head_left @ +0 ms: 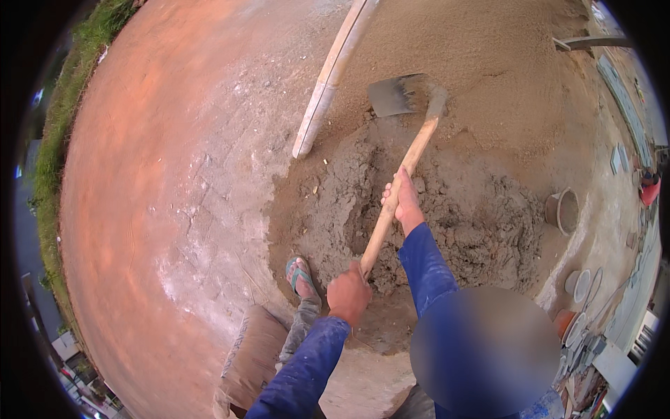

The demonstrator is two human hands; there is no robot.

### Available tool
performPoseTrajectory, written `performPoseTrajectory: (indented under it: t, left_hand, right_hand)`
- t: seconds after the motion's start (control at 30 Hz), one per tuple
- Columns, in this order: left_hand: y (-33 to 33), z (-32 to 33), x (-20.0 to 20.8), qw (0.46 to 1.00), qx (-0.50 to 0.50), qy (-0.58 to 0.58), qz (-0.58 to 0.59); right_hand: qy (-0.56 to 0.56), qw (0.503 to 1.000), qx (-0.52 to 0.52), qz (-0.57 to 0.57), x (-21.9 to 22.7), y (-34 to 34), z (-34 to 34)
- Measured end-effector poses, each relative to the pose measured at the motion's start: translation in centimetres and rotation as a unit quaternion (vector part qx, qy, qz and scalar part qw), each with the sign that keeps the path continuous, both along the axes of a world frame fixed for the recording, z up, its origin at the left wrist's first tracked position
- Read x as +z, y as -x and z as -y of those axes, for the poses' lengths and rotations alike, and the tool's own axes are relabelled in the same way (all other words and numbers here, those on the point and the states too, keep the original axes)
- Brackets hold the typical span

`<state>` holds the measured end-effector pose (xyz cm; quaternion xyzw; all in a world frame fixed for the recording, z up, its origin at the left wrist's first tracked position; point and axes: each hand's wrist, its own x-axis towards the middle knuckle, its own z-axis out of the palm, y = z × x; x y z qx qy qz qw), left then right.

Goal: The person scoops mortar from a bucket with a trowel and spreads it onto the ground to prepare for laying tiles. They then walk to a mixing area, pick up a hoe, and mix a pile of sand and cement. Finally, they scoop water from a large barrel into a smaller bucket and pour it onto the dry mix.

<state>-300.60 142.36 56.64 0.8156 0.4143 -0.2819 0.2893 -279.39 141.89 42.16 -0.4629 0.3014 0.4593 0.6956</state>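
Both my hands are closed around the wooden handle of a hoe (417,145). My left hand (349,293) grips its near end, low and close to my body. Farther up, my right hand (403,200) wraps the middle of the handle. The wide metal blade (393,96) is at the far end, above the edge where sand meets wet mortar, and its face is partly smeared grey. Under the handle spreads a lumpy heap of wet grey mortar (481,227). Whether the blade touches the material is hard to tell.
Brown sand (502,77) lies beyond the mortar. A long pale post (324,105) reaches in from the far side. A full sack (255,349) sits near my sandalled foot (300,276). Buckets (562,211) stand at right; another person (650,188) is at the far right.
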Motion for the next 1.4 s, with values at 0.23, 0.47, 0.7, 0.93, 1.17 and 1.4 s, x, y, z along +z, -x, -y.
performPoseTrajectory:
  t: [0.23,0.47,0.7,0.93,1.17,1.4]
  left_hand:
    - [2.9,-1.5,0.3,0.996,0.034,0.043,-0.064]
    - [10.2,9.6,6.6,0.987,0.066,0.12,-0.087]
    - [16.5,21.5,11.0,0.977,0.023,0.172,-0.126]
    - [35.8,30.2,7.2,0.967,0.059,0.248,0.001]
    - [16.1,22.6,2.6,0.991,-0.008,0.131,-0.023]
    - [-7.1,12.0,-2.5,0.997,-0.08,-0.013,-0.009]
  right_hand:
    - [0.127,0.986,0.105,-0.035,-0.9,5.5,-4.2]
    - [0.178,0.97,0.158,-0.059,3.6,14.8,6.9]
    - [0.186,0.971,0.111,-0.097,8.3,21.4,21.8]
    - [0.335,0.942,0.002,0.024,15.6,28.1,29.6]
    - [0.192,0.981,-0.017,0.013,11.6,13.6,23.9]
    - [0.046,0.997,-0.042,0.044,-2.9,-5.3,13.8]
